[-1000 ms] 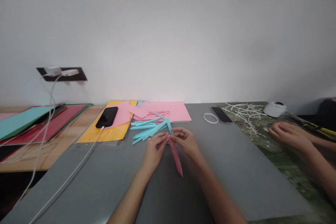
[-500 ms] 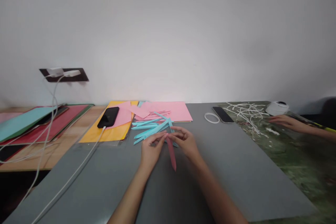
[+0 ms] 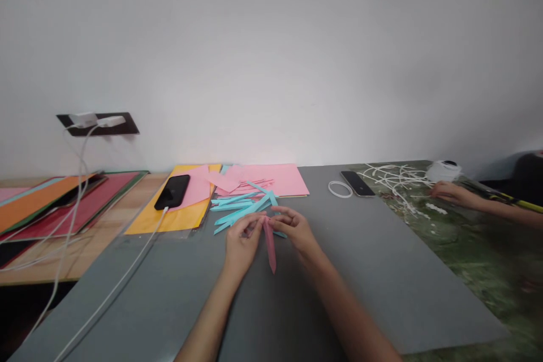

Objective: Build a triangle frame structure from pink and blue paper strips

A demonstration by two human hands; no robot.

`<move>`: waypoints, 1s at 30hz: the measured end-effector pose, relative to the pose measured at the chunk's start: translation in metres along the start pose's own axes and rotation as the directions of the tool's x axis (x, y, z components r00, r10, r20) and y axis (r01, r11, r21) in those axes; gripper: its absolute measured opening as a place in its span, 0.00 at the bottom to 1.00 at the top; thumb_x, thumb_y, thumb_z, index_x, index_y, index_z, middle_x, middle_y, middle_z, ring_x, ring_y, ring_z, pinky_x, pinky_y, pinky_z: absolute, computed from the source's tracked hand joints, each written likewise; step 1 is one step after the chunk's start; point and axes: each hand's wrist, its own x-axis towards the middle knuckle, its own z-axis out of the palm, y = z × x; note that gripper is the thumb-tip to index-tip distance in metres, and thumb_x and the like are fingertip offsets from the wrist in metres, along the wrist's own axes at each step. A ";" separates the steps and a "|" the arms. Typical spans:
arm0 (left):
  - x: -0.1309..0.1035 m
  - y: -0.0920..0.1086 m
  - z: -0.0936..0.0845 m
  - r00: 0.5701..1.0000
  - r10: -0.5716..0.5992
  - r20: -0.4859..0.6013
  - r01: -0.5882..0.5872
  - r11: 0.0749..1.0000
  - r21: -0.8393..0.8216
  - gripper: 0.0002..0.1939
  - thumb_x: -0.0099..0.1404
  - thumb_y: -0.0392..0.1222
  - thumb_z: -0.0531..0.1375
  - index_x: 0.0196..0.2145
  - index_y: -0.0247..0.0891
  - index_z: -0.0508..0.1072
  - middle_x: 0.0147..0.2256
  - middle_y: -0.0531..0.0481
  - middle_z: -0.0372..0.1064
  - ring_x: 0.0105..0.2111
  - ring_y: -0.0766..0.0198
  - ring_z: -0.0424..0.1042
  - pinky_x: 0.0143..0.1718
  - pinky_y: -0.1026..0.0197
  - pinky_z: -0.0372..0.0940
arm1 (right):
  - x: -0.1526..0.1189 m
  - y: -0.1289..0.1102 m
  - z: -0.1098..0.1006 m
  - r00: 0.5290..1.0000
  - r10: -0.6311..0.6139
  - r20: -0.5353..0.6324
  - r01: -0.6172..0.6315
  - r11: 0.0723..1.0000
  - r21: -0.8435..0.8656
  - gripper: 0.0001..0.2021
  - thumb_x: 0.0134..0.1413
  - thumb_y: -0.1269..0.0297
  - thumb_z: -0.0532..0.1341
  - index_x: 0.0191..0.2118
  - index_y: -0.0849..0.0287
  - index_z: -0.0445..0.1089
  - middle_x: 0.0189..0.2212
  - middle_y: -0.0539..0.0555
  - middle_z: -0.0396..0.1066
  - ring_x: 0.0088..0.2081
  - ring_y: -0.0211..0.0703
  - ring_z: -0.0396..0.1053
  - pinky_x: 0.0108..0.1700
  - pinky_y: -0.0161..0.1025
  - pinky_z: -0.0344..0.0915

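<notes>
A narrow pink paper strip [image 3: 270, 249] hangs down between my hands, its pointed end toward me. My left hand [image 3: 244, 240] pinches its upper end between thumb and fingers. From the other side, my right hand [image 3: 294, 231] closes thumb and finger on the same upper end, fingertips almost touching those of the left. What the fingertips cover of the strip is hidden. Just beyond my hands lies a loose pile of light-blue paper strips [image 3: 237, 210], partly hidden by my fingers. Pink paper sheets [image 3: 288, 178] lie behind the pile.
A charging phone [image 3: 172, 192] rests on yellow paper [image 3: 146, 220] at left, its white cable [image 3: 123, 280] crossing the grey sheet. At right are a second phone [image 3: 357, 184], a white ring [image 3: 340, 189] and white strings [image 3: 399, 178]. A co-worker's hand [image 3: 453, 193] is among the strings. Coloured sheets [image 3: 114, 195] lie far left.
The pink strip's hanging end has swung a little left, my hands staying together at its top. The co-worker's fingers have curled and now hold a white string. An orange sheet now shows far left.
</notes>
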 end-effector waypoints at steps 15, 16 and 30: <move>0.005 -0.001 -0.001 0.995 0.052 -0.084 -0.053 0.998 -0.015 0.07 0.56 0.44 0.59 0.26 0.40 0.74 0.30 0.49 0.72 0.33 0.63 0.70 0.29 0.64 0.60 | -0.003 -0.003 0.002 0.994 0.096 -0.050 -0.087 0.985 0.149 0.20 0.28 0.64 0.71 0.34 0.59 0.71 0.23 0.49 0.73 0.25 0.37 0.69 0.30 0.35 0.64; 0.005 -0.001 -0.001 0.995 0.047 -0.088 -0.048 0.999 -0.017 0.07 0.56 0.44 0.59 0.27 0.40 0.74 0.30 0.49 0.72 0.33 0.63 0.69 0.29 0.64 0.60 | -0.003 -0.003 0.003 0.993 0.109 -0.034 -0.102 0.983 0.152 0.20 0.28 0.64 0.71 0.35 0.59 0.71 0.22 0.48 0.73 0.25 0.37 0.69 0.30 0.34 0.64; 0.008 -0.005 -0.002 0.995 0.071 -0.068 -0.082 0.979 -0.185 0.08 0.57 0.44 0.59 0.29 0.38 0.75 0.33 0.47 0.72 0.36 0.61 0.70 0.40 0.58 0.64 | -0.008 -0.008 0.007 0.999 -0.048 0.006 0.047 0.996 0.080 0.16 0.32 0.65 0.70 0.34 0.58 0.74 0.26 0.51 0.75 0.29 0.38 0.71 0.35 0.34 0.66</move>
